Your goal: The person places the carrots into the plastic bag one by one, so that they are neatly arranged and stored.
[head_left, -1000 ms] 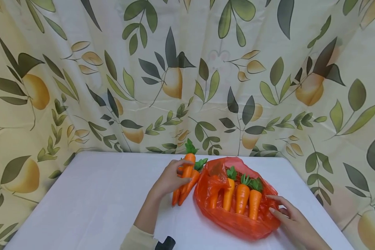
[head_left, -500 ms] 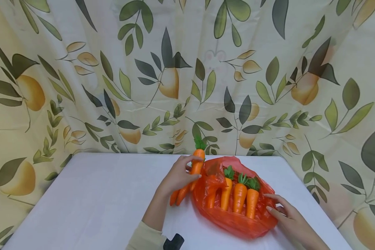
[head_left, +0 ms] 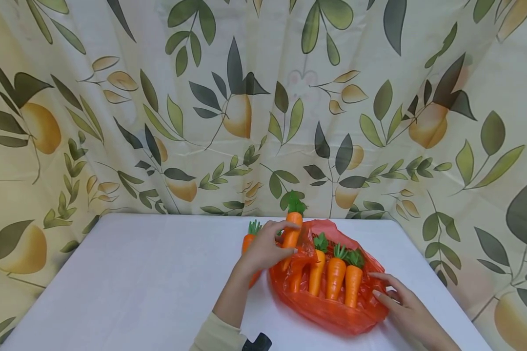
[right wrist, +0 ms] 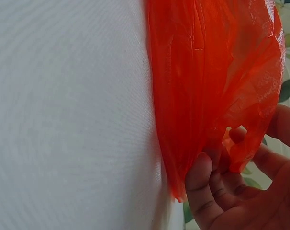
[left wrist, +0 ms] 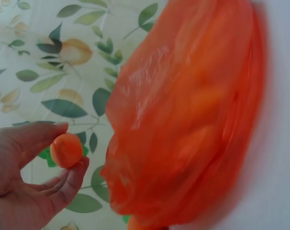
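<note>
A red plastic bag (head_left: 325, 317) lies on the table with its mouth open upward, and several orange carrots (head_left: 335, 279) with green tops stand inside it. My left hand (head_left: 263, 249) pinches another carrot (head_left: 293, 230) between thumb and fingers, leafy end up, over the bag's left edge. The left wrist view shows that carrot (left wrist: 67, 150) end-on, beside the bag (left wrist: 183, 115). At the bag's right side, my right hand (head_left: 403, 303) holds the thin plastic rim. Seen from the right wrist, the thumb and fingers are curled about the bag's edge (right wrist: 207, 81).
Behind my left hand, at least one loose carrot (head_left: 248, 242) lies on the white table (head_left: 149, 278), partly hidden by the hand and wrist. A patterned curtain (head_left: 246, 122) hangs directly behind the table's far edge.
My left hand has lifted a carrot from the loose ones left of the bag and carried it rightward to the bag's left edge. The right hand has stayed at the bag's right rim.
</note>
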`<move>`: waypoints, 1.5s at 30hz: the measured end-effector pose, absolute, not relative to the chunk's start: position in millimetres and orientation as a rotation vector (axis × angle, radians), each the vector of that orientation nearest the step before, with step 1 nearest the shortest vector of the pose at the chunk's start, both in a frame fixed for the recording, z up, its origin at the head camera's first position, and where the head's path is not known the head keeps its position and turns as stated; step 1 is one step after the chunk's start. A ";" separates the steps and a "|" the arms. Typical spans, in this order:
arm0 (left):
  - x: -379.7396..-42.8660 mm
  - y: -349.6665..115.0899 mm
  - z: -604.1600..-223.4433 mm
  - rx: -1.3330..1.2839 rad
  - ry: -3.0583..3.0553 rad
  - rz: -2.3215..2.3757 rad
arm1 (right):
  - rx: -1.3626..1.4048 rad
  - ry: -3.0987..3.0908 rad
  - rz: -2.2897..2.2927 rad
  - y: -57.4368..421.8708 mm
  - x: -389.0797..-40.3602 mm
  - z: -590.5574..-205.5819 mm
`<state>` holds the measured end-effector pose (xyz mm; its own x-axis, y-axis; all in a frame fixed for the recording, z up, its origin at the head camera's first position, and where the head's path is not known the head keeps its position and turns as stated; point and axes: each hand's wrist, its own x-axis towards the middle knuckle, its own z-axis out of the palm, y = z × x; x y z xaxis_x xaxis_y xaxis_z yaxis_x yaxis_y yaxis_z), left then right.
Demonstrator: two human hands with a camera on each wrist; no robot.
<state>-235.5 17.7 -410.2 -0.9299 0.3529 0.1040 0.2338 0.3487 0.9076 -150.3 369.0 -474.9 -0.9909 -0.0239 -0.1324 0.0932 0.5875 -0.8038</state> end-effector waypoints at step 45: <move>-206.1 123.9 -442.3 0.672 2.455 1.461 | -0.069 2.709 -1.440 367.8 -145.1 -470.7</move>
<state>-206.1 123.9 -442.3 -0.8751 0.4810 0.0541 0.2769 0.4058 0.8710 -145.1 367.8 -470.7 -0.9963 -0.0737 -0.0434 -0.0052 0.5591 -0.8291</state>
